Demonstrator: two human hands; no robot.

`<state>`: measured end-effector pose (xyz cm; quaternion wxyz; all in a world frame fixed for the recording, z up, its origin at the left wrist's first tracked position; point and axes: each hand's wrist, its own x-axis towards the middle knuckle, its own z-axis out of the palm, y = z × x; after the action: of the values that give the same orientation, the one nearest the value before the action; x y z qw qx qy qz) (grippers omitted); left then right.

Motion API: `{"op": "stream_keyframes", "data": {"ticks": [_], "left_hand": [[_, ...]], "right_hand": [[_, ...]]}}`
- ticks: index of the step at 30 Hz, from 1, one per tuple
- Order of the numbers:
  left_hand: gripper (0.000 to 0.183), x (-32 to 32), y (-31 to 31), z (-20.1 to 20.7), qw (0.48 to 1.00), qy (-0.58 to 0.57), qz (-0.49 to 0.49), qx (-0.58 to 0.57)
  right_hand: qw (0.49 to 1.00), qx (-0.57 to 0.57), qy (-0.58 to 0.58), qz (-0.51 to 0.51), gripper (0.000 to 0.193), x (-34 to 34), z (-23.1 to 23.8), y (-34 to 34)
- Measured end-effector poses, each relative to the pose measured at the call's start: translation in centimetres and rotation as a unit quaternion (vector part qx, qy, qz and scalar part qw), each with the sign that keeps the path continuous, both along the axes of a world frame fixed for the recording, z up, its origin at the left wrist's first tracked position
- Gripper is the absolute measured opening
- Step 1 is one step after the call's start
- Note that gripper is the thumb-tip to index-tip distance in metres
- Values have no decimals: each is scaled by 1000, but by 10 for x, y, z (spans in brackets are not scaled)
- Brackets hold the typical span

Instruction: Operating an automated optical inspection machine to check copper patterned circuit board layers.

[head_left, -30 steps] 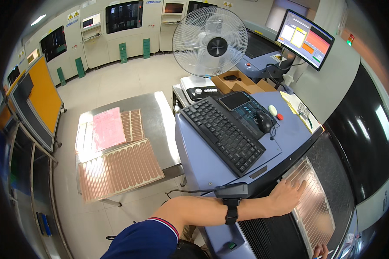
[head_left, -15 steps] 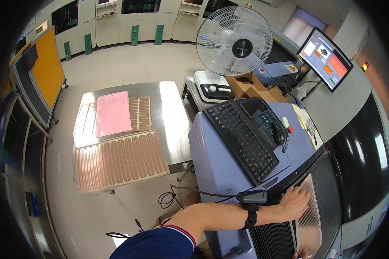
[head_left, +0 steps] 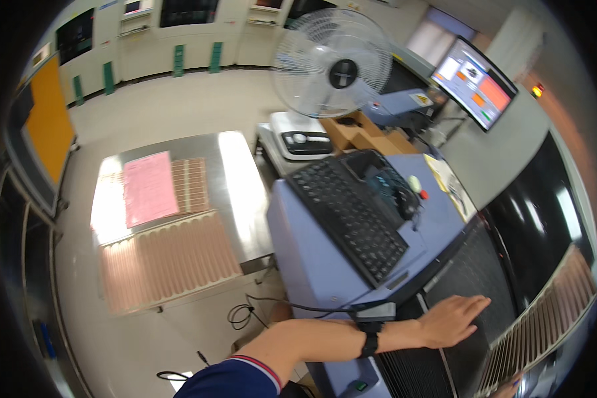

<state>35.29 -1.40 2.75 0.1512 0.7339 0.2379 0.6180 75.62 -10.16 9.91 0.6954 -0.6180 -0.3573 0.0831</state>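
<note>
My left hand [head_left: 452, 322], with a black strap and a small box at the wrist, hovers over the dark machine bed [head_left: 467, 282]. Its fingers are stretched out and hold nothing. To the right, a copper-coloured flat panel with rows of slot-like strips [head_left: 544, 320] is tilted up off the bed. At the panel's lower edge a little of my right hand [head_left: 509, 389] shows, its fingers against the panel; most of that hand is cut off by the picture's rim.
A blue-grey console carries a keyboard [head_left: 348, 215] and a mouse [head_left: 404, 200]. Left of it, a steel table [head_left: 235, 192] bears another copper panel [head_left: 169, 265] and a pink sheet [head_left: 150, 189]. A fan [head_left: 331, 66] and a monitor [head_left: 474, 83] stand beyond. A cable [head_left: 305, 308] runs to my wrist box.
The copper panel has been lifted from the bed and swung right, tilted up. My left hand has come off it, fingers now spread. The whole view has shifted slightly.
</note>
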Motion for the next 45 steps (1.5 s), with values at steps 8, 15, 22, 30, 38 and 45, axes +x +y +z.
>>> {"op": "stream_keyframes", "data": {"ticks": [8, 15, 22, 30, 38, 45], "left_hand": [[59, -9, 1, 4, 999, 40, 14, 12], [49, -9, 4, -4, 997, 77, 30, 3], [49, -5, 6, -23, 972, 222, 24, -66], [59, -10, 2, -19, 937, 337, 45, -82], [62, -12, -13, -13, 866, 486, 103, -64], [54, -18, -8, -6, 854, 489, 156, -84]], "right_hand": [[971, 25, 92, 219, 30, 24, -41, 18], [896, -105, 379, 205, 38, -126, -48, -24], [965, -189, -96, 155, 47, -118, -43, -40], [858, -317, -375, 152, 38, -122, -66, -30], [839, -387, -325, 202, 44, -138, -41, -50], [814, -347, -406, 230, 60, -137, -55, -49]]}}
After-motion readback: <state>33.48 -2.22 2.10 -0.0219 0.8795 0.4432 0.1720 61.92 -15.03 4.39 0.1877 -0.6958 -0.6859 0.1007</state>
